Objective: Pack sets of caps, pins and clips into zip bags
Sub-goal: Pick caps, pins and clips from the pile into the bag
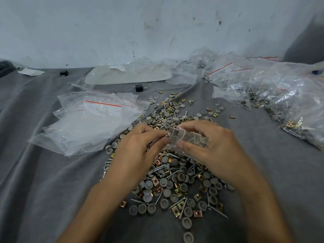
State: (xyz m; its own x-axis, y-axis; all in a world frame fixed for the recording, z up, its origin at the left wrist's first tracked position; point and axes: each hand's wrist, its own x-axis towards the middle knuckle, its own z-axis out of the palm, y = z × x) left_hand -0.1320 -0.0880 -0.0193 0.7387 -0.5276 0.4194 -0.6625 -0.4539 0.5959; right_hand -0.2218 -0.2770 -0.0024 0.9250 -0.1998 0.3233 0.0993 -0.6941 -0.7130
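Head view: left hand (138, 146) and right hand (212, 148) pinch one pin-filled zip bag (186, 138); packed bags (273, 88) far right, big loose pile (175, 186) unpacked

One wide-angle camera, worn on the head, looks forward and steeply down over the wrinkled dark grey cloth (43, 181) from close above. The left hand (138, 146) and right hand (215, 146), both gripping a small clear plastic zip bag (185, 137), sit mid-frame; the scuffed white wall (122, 28) faces it, filling the top third of the view
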